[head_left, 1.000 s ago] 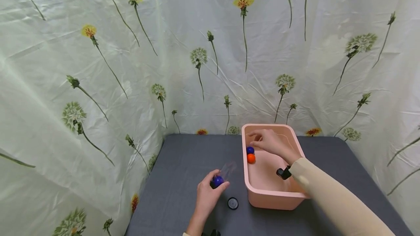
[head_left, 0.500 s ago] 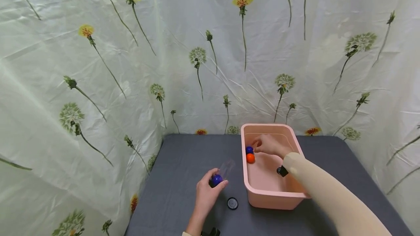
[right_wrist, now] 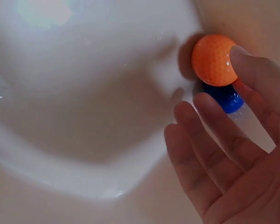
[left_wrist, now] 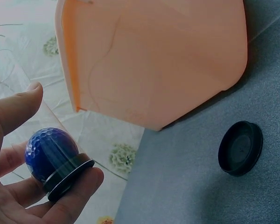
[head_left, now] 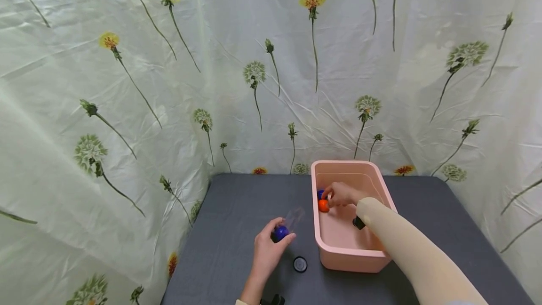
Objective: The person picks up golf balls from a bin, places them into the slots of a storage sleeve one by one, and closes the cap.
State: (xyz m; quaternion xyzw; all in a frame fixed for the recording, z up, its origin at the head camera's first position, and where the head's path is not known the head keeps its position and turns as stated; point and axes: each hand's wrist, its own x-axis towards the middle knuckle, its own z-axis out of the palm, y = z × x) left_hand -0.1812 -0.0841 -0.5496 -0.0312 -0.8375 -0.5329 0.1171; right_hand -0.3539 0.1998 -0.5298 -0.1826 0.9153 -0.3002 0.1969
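My left hand [head_left: 266, 250] grips a clear container [head_left: 294, 216] by its black-rimmed mouth, where a blue dimpled ball [head_left: 279, 233] sits. In the left wrist view the same blue ball [left_wrist: 50, 149] rests in the black ring between the thumb and fingers of that hand [left_wrist: 18, 191]. My right hand [head_left: 344, 194] reaches into the pink tub [head_left: 352, 254]. One of its fingertips [right_wrist: 237, 52] touches an orange ball [right_wrist: 212, 59], and the other fingers are loosely spread. A second blue ball [right_wrist: 226, 99] lies just behind the orange ball [head_left: 323, 205].
A black round cap [head_left: 300, 263] lies on the grey table [head_left: 237, 211] between my left hand and the tub; the left wrist view shows this cap [left_wrist: 241, 148] beside the tub wall [left_wrist: 154, 60]. A flowered curtain [head_left: 127, 107] closes off the back and left.
My right hand has dropped lower into the tub and come nearer, down onto the orange ball. The left hand has kept still with the container and blue ball.
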